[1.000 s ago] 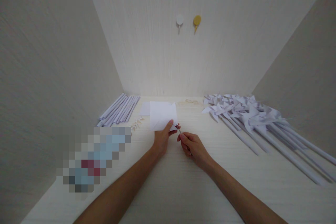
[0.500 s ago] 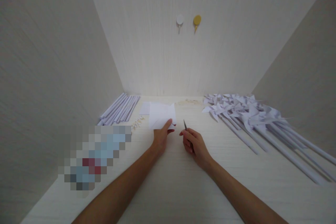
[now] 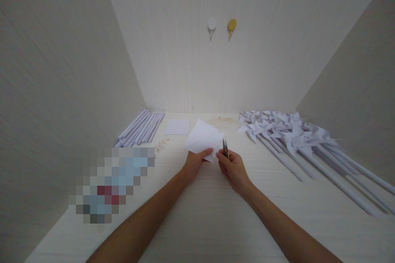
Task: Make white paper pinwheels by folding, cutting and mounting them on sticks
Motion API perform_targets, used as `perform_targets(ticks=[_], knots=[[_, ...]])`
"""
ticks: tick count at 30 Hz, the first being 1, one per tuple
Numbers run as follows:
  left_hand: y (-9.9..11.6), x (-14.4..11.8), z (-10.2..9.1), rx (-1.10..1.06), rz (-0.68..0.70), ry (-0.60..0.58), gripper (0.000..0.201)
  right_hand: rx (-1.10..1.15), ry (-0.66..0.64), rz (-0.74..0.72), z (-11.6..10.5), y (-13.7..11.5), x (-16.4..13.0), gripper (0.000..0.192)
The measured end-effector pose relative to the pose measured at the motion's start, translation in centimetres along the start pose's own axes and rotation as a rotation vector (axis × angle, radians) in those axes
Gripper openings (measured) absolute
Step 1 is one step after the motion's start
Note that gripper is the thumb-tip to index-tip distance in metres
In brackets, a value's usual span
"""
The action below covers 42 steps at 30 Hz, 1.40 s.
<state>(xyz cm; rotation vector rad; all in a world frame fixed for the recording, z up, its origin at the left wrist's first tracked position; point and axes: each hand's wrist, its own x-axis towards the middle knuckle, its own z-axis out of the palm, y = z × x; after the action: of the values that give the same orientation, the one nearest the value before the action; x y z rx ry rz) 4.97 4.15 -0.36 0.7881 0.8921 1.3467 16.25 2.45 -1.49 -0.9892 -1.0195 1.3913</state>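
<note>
Pale wood-grain tabletop [image 3: 197,222], walled in on three sides. Along the right edge, a big heap of white paper pinwheels [image 3: 296,133] on long rolled sticks, heads toward the far right corner. Near the far left corner, a row of rolled white paper sticks [image 3: 140,128] lying side by side. Just right of those, close to the far edge, a flat stack of square white sheets [image 3: 177,127]. Beside the near ends of the sticks, a small scatter of pale pins [image 3: 162,144]; another faint scatter against the far edge, middle. On the back wall, two small hooks, one white [image 3: 211,24], one gold [image 3: 232,24].

At mid-tabletop, lifted off the surface, a folded white paper sheet [image 3: 203,136], pinched at its lower edge in the grip of the left hand [image 3: 195,163], thumb on top. Just to the right, almost touching, right hand [image 3: 233,168] closed around small snips [image 3: 226,148], blades pointing up beside the paper's right corner; blade gap too small to tell.
</note>
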Motion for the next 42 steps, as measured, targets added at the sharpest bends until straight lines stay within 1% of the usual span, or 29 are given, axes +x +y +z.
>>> perform_targets(ticks=[5,13,18,21,26,30,32,35,38,42], knots=[[-0.06,0.05,-0.09,-0.004,0.006,-0.006,0.031,-0.053,-0.01,0.018,-0.06,-0.13,-0.04,0.024],[-0.14,0.14,-0.08,-0.014,0.023,0.0,0.033,-0.073,-0.068,0.044,0.07,-0.45,-0.23,0.027],[-0.09,0.07,-0.01,-0.015,0.012,0.023,0.035,-0.095,-0.046,0.023,0.27,-0.59,-0.29,0.027],[-0.16,0.12,-0.03,-0.012,0.014,0.031,0.035,-0.089,-0.042,0.036,0.37,-0.64,-0.34,0.026],[-0.2,0.2,-0.05,-0.022,0.006,0.039,0.032,-0.069,-0.034,0.053,0.21,-0.62,-0.34,0.021],[-0.06,0.1,0.0,0.013,0.007,0.041,0.026,-0.022,-0.058,0.045,-0.05,-0.39,-0.22,0.016],[-0.08,0.07,0.0,0.032,0.0,0.045,0.025,-0.046,-0.051,0.032,-0.06,-0.31,-0.2,0.018],[-0.31,0.16,-0.04,0.054,-0.011,0.053,0.028,-0.141,-0.013,-0.003,0.07,-0.29,-0.22,0.026],[-0.51,0.38,-0.14,0.046,0.032,0.068,0.028,-0.185,0.016,-0.028,0.09,-0.22,-0.16,0.028],[-0.29,0.77,-0.53,-0.001,0.129,0.16,0.028,-0.206,0.043,-0.042,-0.11,0.15,0.06,0.026]])
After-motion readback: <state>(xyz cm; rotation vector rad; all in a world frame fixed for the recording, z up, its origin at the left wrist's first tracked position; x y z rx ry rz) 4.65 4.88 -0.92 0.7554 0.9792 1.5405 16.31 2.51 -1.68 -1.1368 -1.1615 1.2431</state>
